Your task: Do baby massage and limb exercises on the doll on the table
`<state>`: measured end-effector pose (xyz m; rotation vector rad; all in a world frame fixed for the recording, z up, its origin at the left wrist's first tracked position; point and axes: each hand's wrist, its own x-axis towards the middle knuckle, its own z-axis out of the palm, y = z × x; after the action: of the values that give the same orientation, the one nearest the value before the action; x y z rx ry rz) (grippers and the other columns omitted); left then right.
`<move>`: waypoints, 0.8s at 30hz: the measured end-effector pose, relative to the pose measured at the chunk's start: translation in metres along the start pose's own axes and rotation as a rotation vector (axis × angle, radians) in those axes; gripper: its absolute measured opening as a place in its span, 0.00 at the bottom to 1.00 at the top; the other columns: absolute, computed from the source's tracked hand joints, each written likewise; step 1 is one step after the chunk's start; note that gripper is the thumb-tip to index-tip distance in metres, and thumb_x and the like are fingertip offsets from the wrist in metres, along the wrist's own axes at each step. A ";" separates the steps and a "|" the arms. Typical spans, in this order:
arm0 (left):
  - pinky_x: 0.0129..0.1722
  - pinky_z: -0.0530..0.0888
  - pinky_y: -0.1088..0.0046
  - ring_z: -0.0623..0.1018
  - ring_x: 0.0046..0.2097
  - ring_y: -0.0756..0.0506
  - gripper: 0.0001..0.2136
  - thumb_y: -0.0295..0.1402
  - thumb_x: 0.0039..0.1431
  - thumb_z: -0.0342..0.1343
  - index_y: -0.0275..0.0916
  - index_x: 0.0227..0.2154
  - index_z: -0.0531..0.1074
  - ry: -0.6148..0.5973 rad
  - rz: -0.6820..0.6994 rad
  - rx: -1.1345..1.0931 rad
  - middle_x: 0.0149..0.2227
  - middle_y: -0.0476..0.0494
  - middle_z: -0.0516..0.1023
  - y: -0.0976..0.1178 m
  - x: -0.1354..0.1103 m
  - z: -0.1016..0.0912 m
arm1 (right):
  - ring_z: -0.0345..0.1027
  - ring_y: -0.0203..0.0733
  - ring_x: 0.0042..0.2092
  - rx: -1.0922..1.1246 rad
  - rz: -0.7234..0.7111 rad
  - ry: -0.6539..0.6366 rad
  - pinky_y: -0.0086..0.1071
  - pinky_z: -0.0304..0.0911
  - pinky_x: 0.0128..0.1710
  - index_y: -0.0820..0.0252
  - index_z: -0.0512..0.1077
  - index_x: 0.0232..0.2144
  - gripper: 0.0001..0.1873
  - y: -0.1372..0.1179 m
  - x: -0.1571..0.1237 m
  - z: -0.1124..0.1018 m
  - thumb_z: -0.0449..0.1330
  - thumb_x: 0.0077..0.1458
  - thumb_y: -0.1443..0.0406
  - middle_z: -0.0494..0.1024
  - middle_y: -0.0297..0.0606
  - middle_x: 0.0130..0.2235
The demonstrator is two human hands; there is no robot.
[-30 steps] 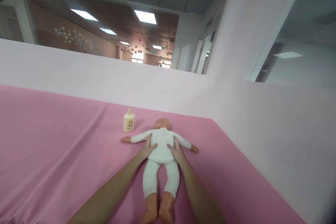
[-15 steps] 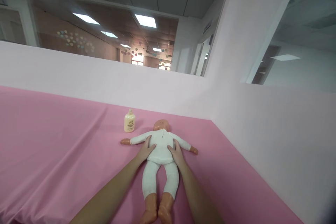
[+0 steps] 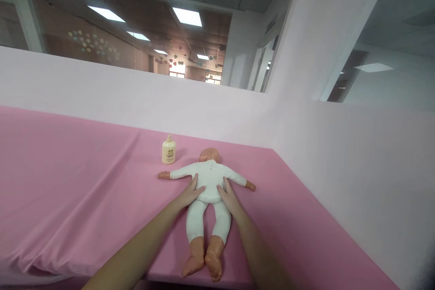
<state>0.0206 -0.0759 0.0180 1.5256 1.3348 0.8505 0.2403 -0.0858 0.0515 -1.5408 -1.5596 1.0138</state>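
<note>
A baby doll [image 3: 209,176] with a white cloth body lies on the pink sheet, its arms spread out and its feet towards me. My left hand [image 3: 191,192] rests along the left side of the doll's waist, thumb apart from the fingers. Against the right side lies my right hand [image 3: 228,195], its thumb also spread onto the white cloth. Both hands touch the torso without lifting it; some fingers are hidden at its sides. Beyond the doll's left-side arm stands a cream-coloured pump bottle [image 3: 169,150], upright, with dark print.
The pink sheet [image 3: 84,181] covers the table and has folds on the left. White walls [image 3: 204,113] with windows [image 3: 136,22] border the table behind and on the right. The table's front edge shows below the doll's feet.
Both hands have slid a little down the doll's sides towards its hips. The camera has tilted slightly, so the doll and the bottle appear higher, and both feet now show fully.
</note>
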 end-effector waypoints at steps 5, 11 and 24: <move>0.72 0.53 0.61 0.47 0.76 0.38 0.43 0.53 0.64 0.49 0.36 0.74 0.41 -0.016 -0.074 0.077 0.76 0.35 0.41 0.004 -0.021 0.004 | 0.38 0.47 0.76 -0.120 -0.001 -0.033 0.40 0.43 0.73 0.55 0.50 0.73 0.41 0.001 -0.016 0.002 0.53 0.65 0.48 0.45 0.44 0.76; 0.69 0.61 0.56 0.53 0.74 0.31 0.48 0.55 0.60 0.56 0.37 0.74 0.42 -0.057 -0.107 0.078 0.76 0.32 0.40 0.011 -0.050 0.002 | 0.34 0.56 0.76 -0.166 0.044 -0.044 0.52 0.46 0.71 0.52 0.53 0.72 0.41 -0.005 -0.035 0.004 0.56 0.63 0.48 0.45 0.46 0.75; 0.72 0.59 0.54 0.55 0.74 0.38 0.31 0.57 0.63 0.50 0.60 0.67 0.63 0.103 0.084 0.054 0.70 0.57 0.63 0.066 -0.182 -0.082 | 0.37 0.53 0.76 -0.218 -0.088 -0.107 0.56 0.38 0.75 0.46 0.60 0.69 0.34 -0.102 -0.124 -0.036 0.54 0.64 0.49 0.53 0.32 0.74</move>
<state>-0.0639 -0.2395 0.1205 1.6079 1.3858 0.9636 0.2322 -0.2063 0.1633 -1.5681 -1.8474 0.9145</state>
